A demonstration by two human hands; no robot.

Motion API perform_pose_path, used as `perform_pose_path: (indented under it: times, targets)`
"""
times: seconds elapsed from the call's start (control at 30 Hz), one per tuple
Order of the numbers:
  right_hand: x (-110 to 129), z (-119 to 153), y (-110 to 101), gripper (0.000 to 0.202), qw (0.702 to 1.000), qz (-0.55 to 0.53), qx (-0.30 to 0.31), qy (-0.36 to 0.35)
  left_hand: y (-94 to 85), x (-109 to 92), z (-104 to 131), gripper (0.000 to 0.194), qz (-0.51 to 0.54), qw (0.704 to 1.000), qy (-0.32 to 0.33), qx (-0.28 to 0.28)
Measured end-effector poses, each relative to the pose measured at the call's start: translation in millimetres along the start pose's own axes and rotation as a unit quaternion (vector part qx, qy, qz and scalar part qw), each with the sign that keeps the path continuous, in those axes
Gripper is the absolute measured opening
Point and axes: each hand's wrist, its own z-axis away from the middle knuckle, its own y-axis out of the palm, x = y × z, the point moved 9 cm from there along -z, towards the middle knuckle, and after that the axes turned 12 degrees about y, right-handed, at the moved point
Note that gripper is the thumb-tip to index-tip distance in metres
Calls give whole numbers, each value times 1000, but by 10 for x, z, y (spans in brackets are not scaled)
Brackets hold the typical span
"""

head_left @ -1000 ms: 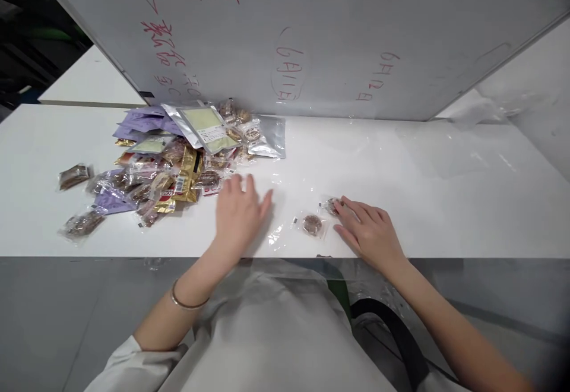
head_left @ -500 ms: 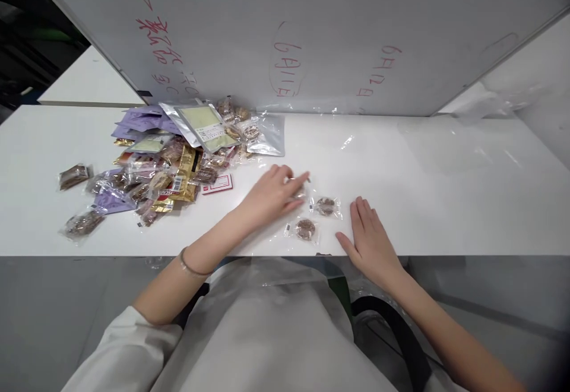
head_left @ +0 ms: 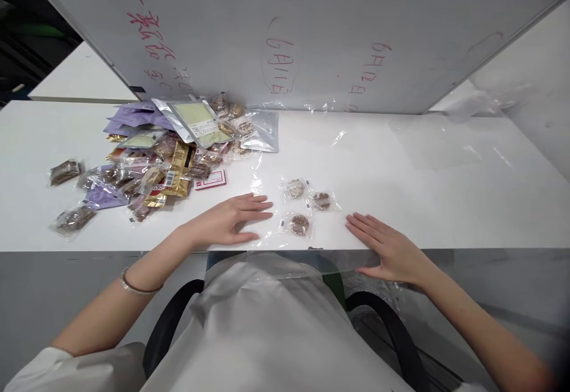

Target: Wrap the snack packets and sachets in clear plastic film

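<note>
Three wrapped cookies lie close together on the white table between my hands. One is a pale cookie [head_left: 294,188] at the back, another a dark brown cookie [head_left: 321,201] to its right, and the third a brown cookie [head_left: 300,224] nearest the front edge. My left hand [head_left: 234,218] rests flat on the table to their left, fingers spread and holding nothing. To their right, my right hand [head_left: 387,246] lies at the table's front edge with fingers stretched out and thumb over the edge; it holds nothing.
A heap of packaged snacks [head_left: 151,154] covers the table's left part, with purple, gold and silver packets. Beside it lies a small red-and-white box [head_left: 211,180]. A whiteboard [head_left: 329,35] with red writing stands along the back. Clear plastic film [head_left: 436,148] lies at the right.
My left hand has drawn back leftward off the pale cookie, which now shows fully. My right hand has slid toward the front edge and slightly right.
</note>
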Motion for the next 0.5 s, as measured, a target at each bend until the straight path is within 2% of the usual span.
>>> perform_pose_path:
  times: [0.1, 0.17, 0.23, 0.37, 0.43, 0.5]
  targets:
    - [-79, 13, -51, 70, 999, -37, 15, 19, 63, 15, 82, 72, -24, 999, -14, 38]
    - [-170, -4, -129, 55, 991, -113, 29, 65, 93, -6, 95, 82, -40, 998, -13, 56]
    - [-287, -49, -207, 41, 969, -207, 43, 129, 110, -30, 92, 87, -63, 996, -11, 62]
    - [-585, -231, -311, 29, 902, -323, 27, 286, 122, -87, 60, 74, -99, 994, -8, 43]
    - [-701, -362, -320, 32, 866, -364, 3, 343, 126, -104, 41, 55, -88, 996, -11, 23]
    - [-767, -511, -298, 36, 832, -406, -24, 378, 74, -51, 45, 39, -54, 997, -51, -29]
